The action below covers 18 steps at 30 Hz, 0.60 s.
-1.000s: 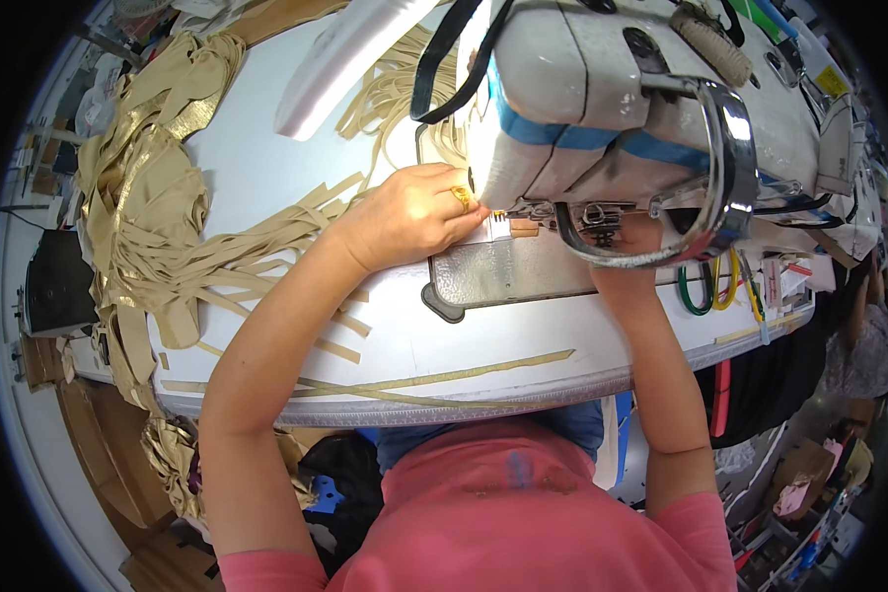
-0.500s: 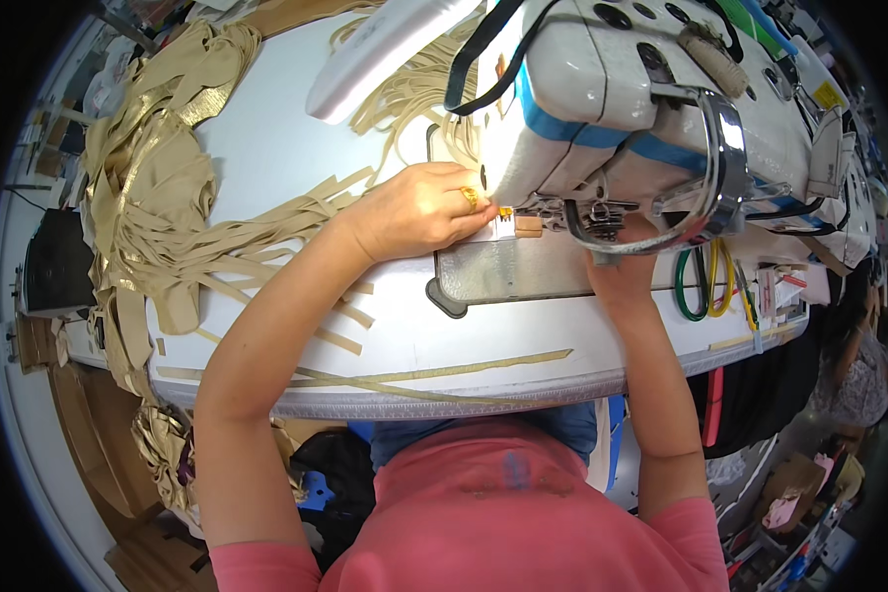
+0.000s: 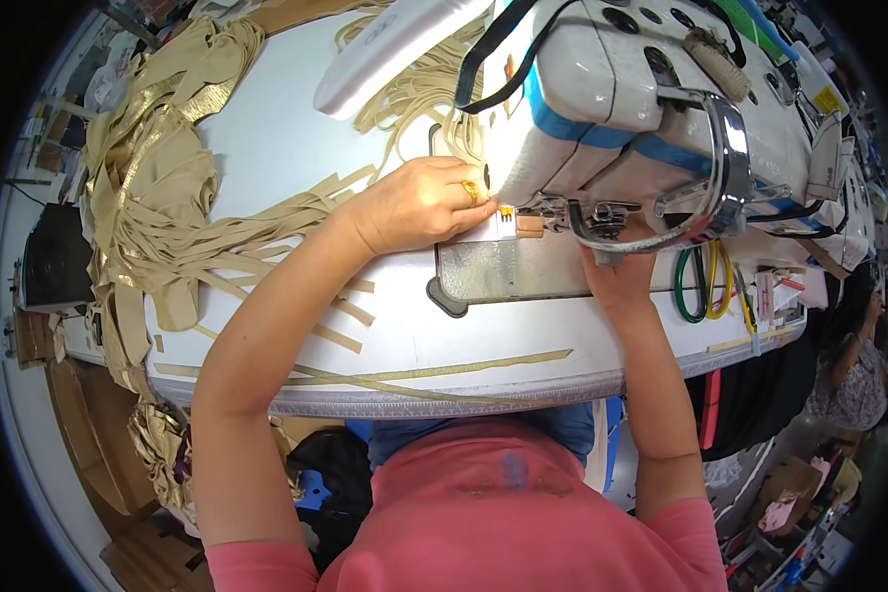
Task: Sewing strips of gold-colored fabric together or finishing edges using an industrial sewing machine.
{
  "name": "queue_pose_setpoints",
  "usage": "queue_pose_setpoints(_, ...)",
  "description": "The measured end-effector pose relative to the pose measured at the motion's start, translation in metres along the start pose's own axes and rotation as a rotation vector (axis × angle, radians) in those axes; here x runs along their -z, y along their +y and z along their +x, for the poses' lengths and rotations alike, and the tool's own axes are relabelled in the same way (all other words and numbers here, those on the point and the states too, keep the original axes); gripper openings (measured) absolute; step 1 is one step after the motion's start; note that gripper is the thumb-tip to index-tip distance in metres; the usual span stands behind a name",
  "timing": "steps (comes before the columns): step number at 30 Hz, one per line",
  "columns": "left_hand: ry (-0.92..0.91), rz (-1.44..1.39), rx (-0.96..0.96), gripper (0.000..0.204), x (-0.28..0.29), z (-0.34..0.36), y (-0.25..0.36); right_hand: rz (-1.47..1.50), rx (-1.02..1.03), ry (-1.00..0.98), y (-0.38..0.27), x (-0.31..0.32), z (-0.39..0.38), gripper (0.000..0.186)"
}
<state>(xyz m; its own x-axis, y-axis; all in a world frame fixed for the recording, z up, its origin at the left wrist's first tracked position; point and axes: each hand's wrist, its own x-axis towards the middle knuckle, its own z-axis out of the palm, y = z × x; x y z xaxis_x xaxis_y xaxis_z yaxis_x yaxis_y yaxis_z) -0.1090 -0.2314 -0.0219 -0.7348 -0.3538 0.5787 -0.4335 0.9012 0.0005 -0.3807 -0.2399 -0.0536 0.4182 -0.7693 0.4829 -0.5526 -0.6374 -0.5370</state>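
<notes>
A white sewing machine (image 3: 587, 74) with blue bands stands over the table. My left hand (image 3: 429, 202), with a gold ring on a finger, is at the machine's left side. Its thumb and fingers are closed together; what is between them cannot be made out. Just right of the fingertips lie a small yellow-marked piece (image 3: 506, 213) and a short tan piece (image 3: 530, 227), beside the metal parts under the machine head. My right hand (image 3: 617, 271) reaches in behind the curved chrome bar (image 3: 728, 163). Its fingers are hidden by the machine.
Beige strips (image 3: 257, 232) lie heaped on the left, with gold-sheened fabric (image 3: 183, 118) beyond. More thin strips (image 3: 434, 89) coil behind the machine. Two flat strips (image 3: 444, 370) cross near the table edge. Green-handled and yellow-handled tools (image 3: 699, 286) lie at right. Another person (image 3: 853, 380) is at far right.
My hands hold nearly the same places; the view has shifted slightly. At the far right, more of the other person's arm and patterned clothing shows.
</notes>
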Motion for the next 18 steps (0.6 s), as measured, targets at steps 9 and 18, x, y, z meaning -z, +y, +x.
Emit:
queue_pose_setpoints(9,0.033,0.014,0.015,0.008,0.0,0.001,0.001,0.011,-0.021,0.039,-0.003,-0.002,0.0,0.01)
queue_pose_setpoints(18,0.013,0.01,0.011,0.009,-0.004,0.001,-0.005,-0.199,0.014,0.001,0.009,-0.005,-0.001,0.01)
